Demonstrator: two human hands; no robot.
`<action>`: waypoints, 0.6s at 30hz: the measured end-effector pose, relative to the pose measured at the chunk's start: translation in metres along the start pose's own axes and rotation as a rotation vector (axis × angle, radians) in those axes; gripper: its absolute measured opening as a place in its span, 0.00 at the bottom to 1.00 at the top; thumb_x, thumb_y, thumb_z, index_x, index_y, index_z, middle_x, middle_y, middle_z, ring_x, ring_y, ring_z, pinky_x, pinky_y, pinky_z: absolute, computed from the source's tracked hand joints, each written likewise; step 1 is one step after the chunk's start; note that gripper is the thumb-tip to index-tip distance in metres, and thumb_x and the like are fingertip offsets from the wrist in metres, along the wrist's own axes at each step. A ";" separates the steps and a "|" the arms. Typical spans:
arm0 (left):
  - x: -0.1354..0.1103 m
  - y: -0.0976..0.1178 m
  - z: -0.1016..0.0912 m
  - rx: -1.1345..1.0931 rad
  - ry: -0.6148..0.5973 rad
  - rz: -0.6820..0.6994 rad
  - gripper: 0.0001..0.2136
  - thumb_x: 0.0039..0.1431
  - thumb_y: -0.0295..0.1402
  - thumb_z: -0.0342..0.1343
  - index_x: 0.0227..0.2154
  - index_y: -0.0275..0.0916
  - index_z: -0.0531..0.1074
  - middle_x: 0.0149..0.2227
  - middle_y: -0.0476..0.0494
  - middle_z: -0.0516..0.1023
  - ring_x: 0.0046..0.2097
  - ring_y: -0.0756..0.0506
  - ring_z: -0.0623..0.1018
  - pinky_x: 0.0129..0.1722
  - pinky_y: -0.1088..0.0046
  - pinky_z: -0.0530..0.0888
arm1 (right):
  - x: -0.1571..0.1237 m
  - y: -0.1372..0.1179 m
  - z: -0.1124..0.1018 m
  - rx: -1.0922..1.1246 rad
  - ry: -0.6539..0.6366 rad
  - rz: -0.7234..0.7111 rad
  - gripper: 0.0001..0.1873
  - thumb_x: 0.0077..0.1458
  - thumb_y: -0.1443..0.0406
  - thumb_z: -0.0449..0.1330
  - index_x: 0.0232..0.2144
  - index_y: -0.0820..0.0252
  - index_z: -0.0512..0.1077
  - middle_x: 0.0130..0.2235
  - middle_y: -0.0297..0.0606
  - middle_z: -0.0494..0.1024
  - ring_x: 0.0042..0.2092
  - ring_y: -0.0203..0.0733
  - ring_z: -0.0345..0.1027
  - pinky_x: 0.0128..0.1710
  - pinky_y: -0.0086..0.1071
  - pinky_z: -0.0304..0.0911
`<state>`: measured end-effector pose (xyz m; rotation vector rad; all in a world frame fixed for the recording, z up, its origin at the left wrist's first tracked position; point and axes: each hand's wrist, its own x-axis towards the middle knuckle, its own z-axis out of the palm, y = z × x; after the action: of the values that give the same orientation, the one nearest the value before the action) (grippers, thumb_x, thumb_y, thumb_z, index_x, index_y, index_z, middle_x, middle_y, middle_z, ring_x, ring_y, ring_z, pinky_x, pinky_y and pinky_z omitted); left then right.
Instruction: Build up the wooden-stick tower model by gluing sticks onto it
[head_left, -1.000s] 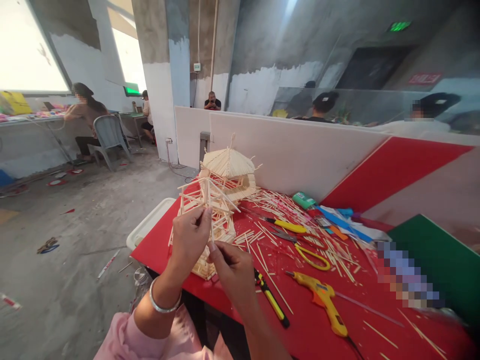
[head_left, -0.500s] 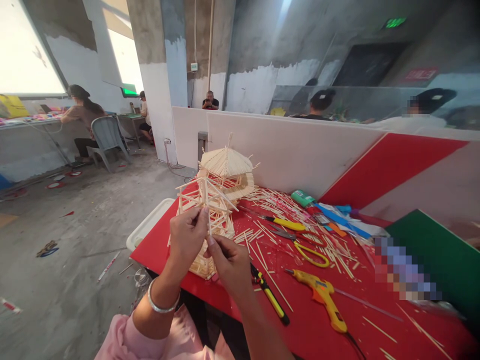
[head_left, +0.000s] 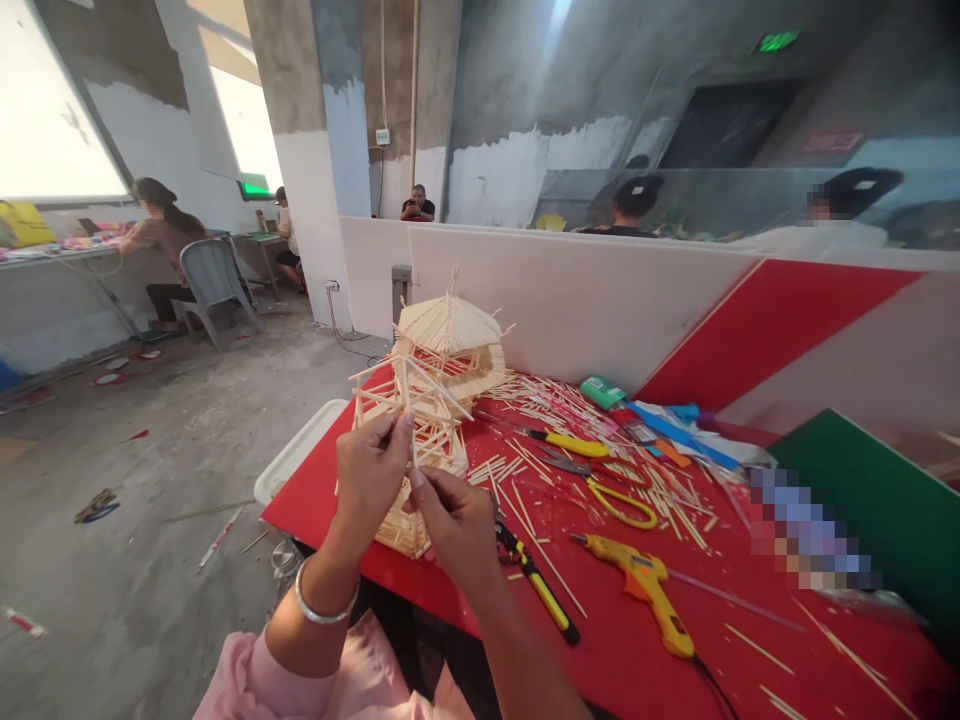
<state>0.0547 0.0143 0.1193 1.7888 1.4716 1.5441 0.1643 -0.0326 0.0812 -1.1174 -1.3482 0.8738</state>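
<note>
My left hand [head_left: 369,478], with a silver bangle at the wrist, pinches the upper part of a thin wooden stick [head_left: 411,452]. Lower down, the fingertips of my right hand [head_left: 459,520] are closed on the same stick. Both hands are in front of an open frame model [head_left: 431,392] built of pale sticks, and they partly hide it. Whether the stick touches the frame, I cannot tell. Just behind stands a pavilion model [head_left: 450,328] with a stick-covered roof. A yellow-and-black cutting tool [head_left: 551,600] lies close to my right hand.
On the red tabletop [head_left: 600,670] lie a yellow glue gun [head_left: 645,580], yellow-handled scissors [head_left: 619,503], a yellow-handled tool [head_left: 574,443] and many loose sticks [head_left: 536,400]. A white partition [head_left: 540,300] rises behind. A green board [head_left: 862,510] leans at right. Other people sit farther off.
The view has shifted slightly. Both hands keep their pinch on the stick, with almost no movement against the frame model.
</note>
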 end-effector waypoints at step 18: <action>0.001 0.002 -0.002 0.016 -0.020 0.018 0.21 0.63 0.42 0.51 0.16 0.38 0.64 0.15 0.53 0.61 0.21 0.54 0.59 0.21 0.77 0.58 | 0.006 0.001 0.001 0.033 -0.008 -0.009 0.21 0.60 0.53 0.56 0.23 0.61 0.74 0.22 0.33 0.71 0.25 0.33 0.59 0.26 0.28 0.55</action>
<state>0.0539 0.0141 0.1220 1.8260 1.4670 1.5231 0.1637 -0.0265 0.0822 -1.0826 -1.3406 0.8914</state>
